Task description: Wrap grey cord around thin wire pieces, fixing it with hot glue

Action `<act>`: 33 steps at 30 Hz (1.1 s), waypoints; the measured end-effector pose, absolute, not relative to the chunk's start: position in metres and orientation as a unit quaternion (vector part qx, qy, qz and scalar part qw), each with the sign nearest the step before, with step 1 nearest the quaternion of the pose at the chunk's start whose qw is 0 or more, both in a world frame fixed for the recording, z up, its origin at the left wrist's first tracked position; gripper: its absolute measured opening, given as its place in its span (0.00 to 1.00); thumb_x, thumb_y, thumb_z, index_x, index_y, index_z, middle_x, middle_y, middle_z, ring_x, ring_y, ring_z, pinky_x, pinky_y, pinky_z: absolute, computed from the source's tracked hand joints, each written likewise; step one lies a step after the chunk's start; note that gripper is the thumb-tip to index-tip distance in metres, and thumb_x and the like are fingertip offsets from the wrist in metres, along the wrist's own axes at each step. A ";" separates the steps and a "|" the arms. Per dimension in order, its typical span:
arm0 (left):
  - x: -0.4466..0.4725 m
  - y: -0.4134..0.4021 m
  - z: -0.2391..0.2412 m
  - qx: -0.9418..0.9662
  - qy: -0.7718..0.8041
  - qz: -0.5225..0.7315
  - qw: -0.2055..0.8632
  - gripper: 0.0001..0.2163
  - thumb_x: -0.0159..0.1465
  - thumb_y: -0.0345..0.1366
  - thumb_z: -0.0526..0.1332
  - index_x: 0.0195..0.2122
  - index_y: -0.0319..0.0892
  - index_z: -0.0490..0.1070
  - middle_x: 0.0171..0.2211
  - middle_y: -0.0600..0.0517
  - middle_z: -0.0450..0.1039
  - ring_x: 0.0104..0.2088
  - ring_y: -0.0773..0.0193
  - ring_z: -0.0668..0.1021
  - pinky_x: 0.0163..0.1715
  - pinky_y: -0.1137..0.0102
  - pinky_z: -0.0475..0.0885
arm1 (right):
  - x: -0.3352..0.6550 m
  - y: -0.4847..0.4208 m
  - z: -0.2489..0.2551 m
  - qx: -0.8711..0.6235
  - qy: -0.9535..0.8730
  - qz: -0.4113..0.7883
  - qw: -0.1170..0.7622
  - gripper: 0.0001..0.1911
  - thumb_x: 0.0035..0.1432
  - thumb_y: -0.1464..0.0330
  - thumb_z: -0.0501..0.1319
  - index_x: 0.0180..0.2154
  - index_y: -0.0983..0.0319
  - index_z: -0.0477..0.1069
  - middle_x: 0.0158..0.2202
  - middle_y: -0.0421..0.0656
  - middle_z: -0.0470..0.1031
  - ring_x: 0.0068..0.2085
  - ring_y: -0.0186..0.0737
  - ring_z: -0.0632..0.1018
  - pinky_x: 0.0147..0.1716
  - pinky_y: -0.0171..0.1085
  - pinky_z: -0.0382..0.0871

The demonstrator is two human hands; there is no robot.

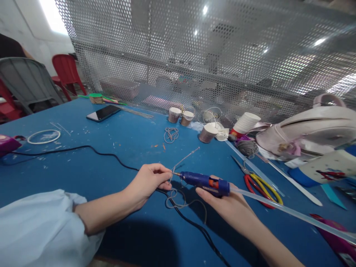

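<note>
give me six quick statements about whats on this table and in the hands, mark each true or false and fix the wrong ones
1. The right hand holds a blue glue gun. True.
2. Nothing sticks out of the back of the glue gun. False: a long translucent glue stick does.
3. The left hand pinches a thin strand close to the nozzle. True.
4. The phone lies on the table, further left than the scissors. True.
5. The scissors have two yellow handles. False: one is red, the other yellow.
6. The table is red. False: it is blue.
</note>
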State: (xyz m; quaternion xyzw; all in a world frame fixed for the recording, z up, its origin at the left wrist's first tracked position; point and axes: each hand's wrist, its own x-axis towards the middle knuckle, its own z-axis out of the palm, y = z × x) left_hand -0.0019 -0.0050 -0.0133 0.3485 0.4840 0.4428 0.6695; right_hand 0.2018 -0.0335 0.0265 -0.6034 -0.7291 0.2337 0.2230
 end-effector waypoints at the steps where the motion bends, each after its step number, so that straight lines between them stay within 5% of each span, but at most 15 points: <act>1: -0.002 -0.005 -0.013 0.347 0.485 0.443 0.670 0.05 0.48 0.30 0.68 0.24 0.35 0.73 0.22 0.51 0.74 0.20 0.71 0.76 0.26 0.75 0.74 | 0.202 -0.034 0.026 -0.607 -0.725 0.233 0.229 0.13 0.52 0.58 0.59 0.23 0.60 0.67 0.19 0.37 0.68 0.23 0.35 0.69 0.22 0.33 0.64; 33: 0.000 -0.005 -0.009 0.344 0.488 0.442 0.670 0.06 0.48 0.29 0.68 0.24 0.34 0.72 0.21 0.51 0.74 0.20 0.71 0.76 0.26 0.74 0.74 | 0.200 -0.035 0.032 -0.615 -0.720 0.249 0.205 0.14 0.53 0.57 0.58 0.22 0.60 0.64 0.19 0.36 0.66 0.22 0.35 0.68 0.21 0.33 0.62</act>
